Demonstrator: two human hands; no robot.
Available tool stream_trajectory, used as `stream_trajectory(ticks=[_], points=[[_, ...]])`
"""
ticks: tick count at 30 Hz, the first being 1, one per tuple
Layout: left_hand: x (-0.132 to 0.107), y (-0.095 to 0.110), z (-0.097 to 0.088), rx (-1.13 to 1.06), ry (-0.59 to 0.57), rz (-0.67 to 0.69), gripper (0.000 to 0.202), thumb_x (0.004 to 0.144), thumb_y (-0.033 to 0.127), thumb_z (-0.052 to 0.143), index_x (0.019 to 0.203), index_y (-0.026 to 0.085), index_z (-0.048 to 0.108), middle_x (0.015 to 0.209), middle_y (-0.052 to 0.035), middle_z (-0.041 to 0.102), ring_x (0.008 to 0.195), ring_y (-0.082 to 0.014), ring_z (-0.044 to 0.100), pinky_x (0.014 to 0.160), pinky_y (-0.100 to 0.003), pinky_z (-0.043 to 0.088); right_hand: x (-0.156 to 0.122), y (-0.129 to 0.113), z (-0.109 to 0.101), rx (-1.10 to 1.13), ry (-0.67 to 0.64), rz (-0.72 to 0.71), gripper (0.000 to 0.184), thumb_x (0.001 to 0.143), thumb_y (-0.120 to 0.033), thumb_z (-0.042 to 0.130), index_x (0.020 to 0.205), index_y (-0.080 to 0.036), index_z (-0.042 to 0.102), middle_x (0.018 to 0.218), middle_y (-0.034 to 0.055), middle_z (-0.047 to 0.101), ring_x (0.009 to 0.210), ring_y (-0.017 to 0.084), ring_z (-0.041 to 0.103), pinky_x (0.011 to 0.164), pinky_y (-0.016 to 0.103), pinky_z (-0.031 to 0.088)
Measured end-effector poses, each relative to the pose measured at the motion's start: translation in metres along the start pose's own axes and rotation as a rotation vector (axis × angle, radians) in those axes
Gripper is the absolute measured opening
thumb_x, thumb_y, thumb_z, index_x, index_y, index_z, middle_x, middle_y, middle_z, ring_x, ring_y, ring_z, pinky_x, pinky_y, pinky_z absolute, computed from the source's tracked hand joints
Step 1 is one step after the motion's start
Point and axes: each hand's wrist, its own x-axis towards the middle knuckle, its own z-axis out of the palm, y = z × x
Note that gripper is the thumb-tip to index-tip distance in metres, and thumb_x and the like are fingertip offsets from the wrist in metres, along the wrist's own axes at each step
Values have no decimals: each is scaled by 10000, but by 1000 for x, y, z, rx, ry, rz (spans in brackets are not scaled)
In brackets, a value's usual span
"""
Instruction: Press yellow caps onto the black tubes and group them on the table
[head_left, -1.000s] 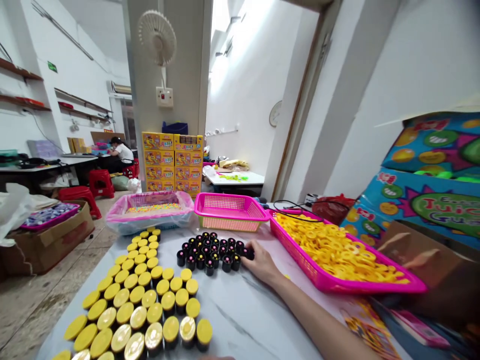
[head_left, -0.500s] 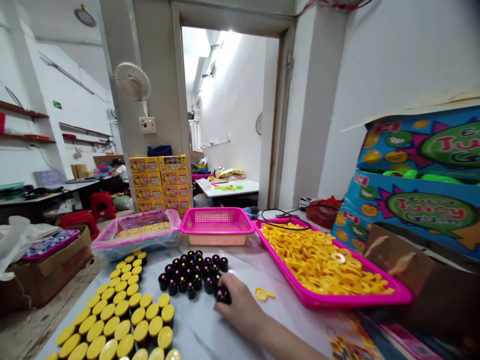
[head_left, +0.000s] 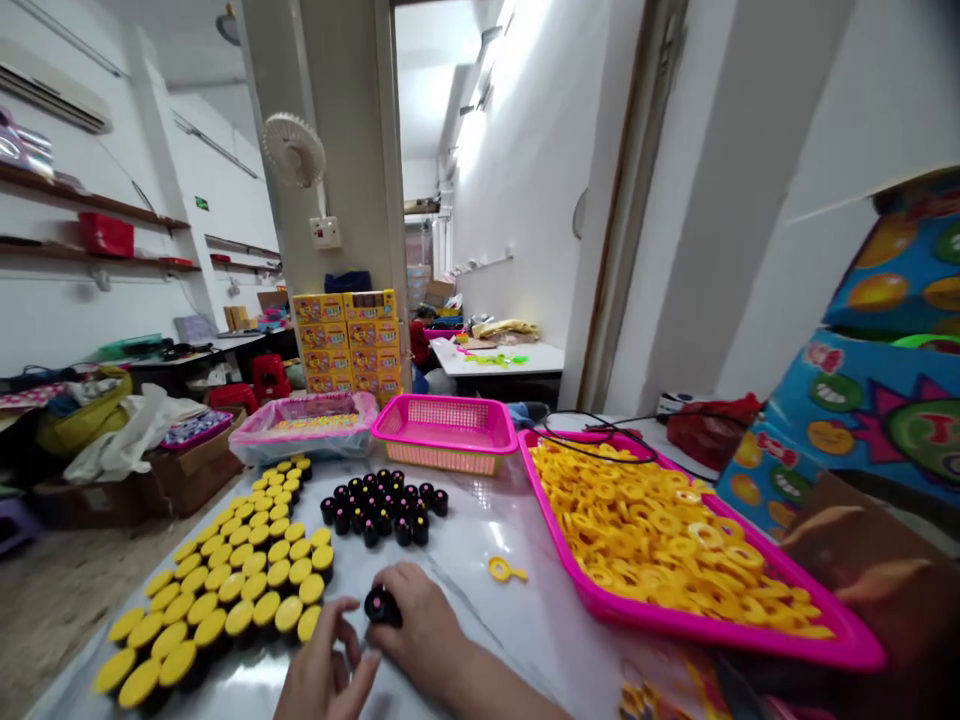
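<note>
My right hand [head_left: 429, 632] is closed around a small black pot [head_left: 382, 606] with a pink spot in its top, low over the marble-patterned table. Just to its left is my left hand [head_left: 324, 668], its fingers apart and bent, holding nothing. Ahead of both hands stands a cluster of similar black pots [head_left: 386, 503], with pink or yellow spots on top. Rows of black pots with yellow tops [head_left: 247, 585] spread over the left side of the table. A loose yellow ring with a handle [head_left: 506, 570] lies to the right of my right hand.
A pink tray [head_left: 574, 560] heaped with yellow rings stands at right, beside blue printed boxes [head_left: 847, 420]. At the back are a pink basket [head_left: 446, 425] and a plastic-lined tray of coloured beads [head_left: 300, 440]. A black cable [head_left: 637, 440] crosses the tray's far end.
My right hand has drawn a black pot back from the cluster toward me. My left hand has come into view beside it. The camera view has turned left.
</note>
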Motion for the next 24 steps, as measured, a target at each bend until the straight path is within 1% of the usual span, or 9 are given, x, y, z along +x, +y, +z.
stream_trajectory(ticks=[4,7,12,16,18,20,21,22,24], points=[[1,23,0,53,-60,-7,467,811,502,551,1163,197,514,704,15,591,502,-140,544,491,-235,425,-2,-2,0,25,-79,-61,304,684,-203,683,984,-213,634,989,46,615,954,214,539,838,299,406],[4,29,0,107,-62,-12,424,810,459,546,1142,195,554,697,8,607,546,-162,568,543,-256,450,-3,-2,0,11,-95,-64,300,692,-195,655,992,-198,642,985,56,608,945,214,540,834,300,408],[9,16,10,136,21,22,345,853,436,487,1071,196,604,724,-15,649,646,-196,626,606,-281,473,-4,-3,3,-64,-53,-86,237,692,-141,594,920,-163,657,926,70,628,881,214,575,778,298,434],[13,7,13,126,104,53,340,834,421,487,1035,185,629,700,-19,646,648,-206,634,618,-297,474,-4,-6,0,-85,-37,-77,279,674,-181,662,952,-161,671,966,78,657,905,220,606,795,305,466],[11,9,8,127,98,55,325,838,417,502,1011,177,634,664,-11,628,619,-199,618,617,-296,467,-4,-11,-16,-92,-76,-103,468,633,-269,756,1078,-160,662,1017,82,676,924,219,625,815,303,486],[4,14,0,144,90,56,318,846,432,519,984,172,639,612,4,590,583,-189,591,598,-287,449,-3,-13,-42,-122,-138,-117,759,538,-347,850,1237,-177,607,1070,69,695,929,204,646,830,287,501],[0,16,-4,163,85,58,317,850,439,525,977,172,640,591,12,569,568,-183,577,589,-281,438,-2,-11,-57,-130,-120,-85,739,564,-352,845,1247,-202,606,1051,43,708,904,184,654,815,272,506],[-5,18,-9,187,78,61,315,850,443,534,971,173,641,575,20,551,556,-177,564,583,-275,428,-1,-7,-71,-134,-92,-39,631,654,-348,798,1241,-217,609,1043,31,711,894,169,656,814,268,505],[-15,21,-17,239,27,79,291,846,422,553,973,176,640,583,23,545,565,-168,557,591,-269,421,0,7,-94,-182,-4,83,436,824,-304,652,1246,-203,602,1122,62,686,979,171,639,878,295,481]])
